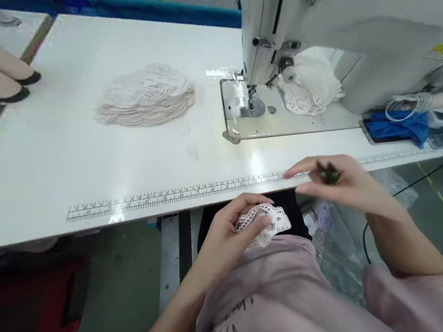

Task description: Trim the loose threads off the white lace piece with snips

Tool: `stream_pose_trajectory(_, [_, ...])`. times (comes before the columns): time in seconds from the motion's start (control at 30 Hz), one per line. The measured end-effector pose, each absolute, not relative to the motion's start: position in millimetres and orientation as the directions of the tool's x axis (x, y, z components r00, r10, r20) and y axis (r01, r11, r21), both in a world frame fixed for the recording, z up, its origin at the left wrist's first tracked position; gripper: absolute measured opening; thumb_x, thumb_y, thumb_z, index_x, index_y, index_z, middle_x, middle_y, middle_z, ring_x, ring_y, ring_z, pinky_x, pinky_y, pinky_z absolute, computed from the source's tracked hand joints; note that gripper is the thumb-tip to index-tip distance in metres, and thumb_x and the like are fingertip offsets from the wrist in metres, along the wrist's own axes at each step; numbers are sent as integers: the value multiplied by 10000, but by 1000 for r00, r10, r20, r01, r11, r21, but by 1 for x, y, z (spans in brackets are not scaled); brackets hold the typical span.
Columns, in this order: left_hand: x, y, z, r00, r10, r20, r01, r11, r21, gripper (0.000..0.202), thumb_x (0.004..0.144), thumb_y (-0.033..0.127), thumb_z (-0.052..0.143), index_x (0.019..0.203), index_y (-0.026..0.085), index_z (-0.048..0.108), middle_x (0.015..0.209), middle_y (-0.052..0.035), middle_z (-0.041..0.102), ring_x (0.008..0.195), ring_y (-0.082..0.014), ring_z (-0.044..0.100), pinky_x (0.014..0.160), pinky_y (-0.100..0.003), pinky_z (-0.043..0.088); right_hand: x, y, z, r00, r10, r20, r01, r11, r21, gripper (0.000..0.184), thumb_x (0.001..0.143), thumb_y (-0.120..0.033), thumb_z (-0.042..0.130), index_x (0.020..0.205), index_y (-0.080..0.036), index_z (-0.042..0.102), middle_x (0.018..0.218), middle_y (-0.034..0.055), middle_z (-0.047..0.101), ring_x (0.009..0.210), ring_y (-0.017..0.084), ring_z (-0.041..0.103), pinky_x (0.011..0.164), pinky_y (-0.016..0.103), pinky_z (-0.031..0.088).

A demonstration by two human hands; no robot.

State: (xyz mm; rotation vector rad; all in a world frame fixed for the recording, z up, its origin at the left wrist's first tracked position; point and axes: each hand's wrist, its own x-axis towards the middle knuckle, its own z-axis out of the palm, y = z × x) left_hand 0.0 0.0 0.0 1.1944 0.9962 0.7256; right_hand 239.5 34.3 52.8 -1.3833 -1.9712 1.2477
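My left hand [239, 222], in front of the table edge and over my lap, pinches a folded piece of white lace [265, 222] between thumb and fingers. To its right, my right hand [338, 183] is raised near the edge. Its thumb and index finger are spread apart, pointing left. A small dark, greenish pointed object [328, 174] is tucked in the right palm under the curled fingers; blur hides its exact kind. The right hand does not touch the lace.
A stack of cream lace pieces [147, 97] lies on the white table [87, 164]. The sewing machine [349, 26] stands at right, with more lace [310, 88] under its arm. A ruler strip [192, 193] follows the front edge. Blue cloth [399, 125] lies far right.
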Motion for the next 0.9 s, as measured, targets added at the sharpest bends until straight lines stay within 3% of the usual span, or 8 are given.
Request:
stream_pose_trajectory(0.07, [0,-1,1,400,881,-253,7,273,962,167,868,337,664,1001,245,620,917,12,680,783,-115,626,652,-194,468,224,31,43,-504,825,-256,496,34,-868,344,837,-419,696,1123,-230,670,693,-37,520,550,71,344,496,215,283])
stream_pose_trajectory(0.13, [0,-2,2,384,883,-269,-16,298,954,192,863,353,667,998,235,599,858,11,682,739,-122,628,630,-205,472,213,28,34,-559,769,-310,466,-17,-885,328,811,-420,719,1065,-217,672,786,-17,573,578,71,371,504,210,305])
stream_pose_trajectory(0.27, [-3,-4,2,339,894,-293,-24,320,947,214,852,366,679,986,229,584,769,19,668,673,-117,613,591,-197,465,207,28,24,-567,765,-306,379,-88,-921,222,773,-357,758,869,-187,652,694,-49,530,561,62,356,510,208,300])
stream_pose_trajectory(0.43, [-5,-2,-2,350,882,-314,-5,337,941,252,838,397,687,1001,228,594,743,18,649,628,-108,572,556,-195,437,210,29,23,-512,822,-250,341,-73,-937,169,805,-322,727,860,-179,657,656,-56,521,537,60,367,505,218,301])
stream_pose_trajectory(0.63, [-6,-3,-5,360,857,-368,55,374,926,261,846,451,662,910,198,639,682,12,583,561,-83,450,500,-197,316,209,26,21,-427,899,-96,314,48,-948,109,852,-288,679,858,-184,647,705,-38,567,540,57,387,506,220,313])
stream_pose_trajectory(0.73, [-6,-3,-6,379,844,-379,28,399,916,283,855,466,643,850,183,633,603,39,481,512,-64,353,470,-198,251,208,25,20,-403,915,-13,344,138,-929,76,876,-236,645,819,-185,651,691,-31,566,554,69,398,519,225,338])
stream_pose_trajectory(0.9, [-5,-4,-7,352,859,-372,4,396,918,310,869,474,620,790,174,610,562,62,353,499,-59,262,456,-201,203,200,21,11,-320,906,278,356,387,-850,70,858,-157,648,894,-210,677,909,28,599,614,81,481,497,229,372])
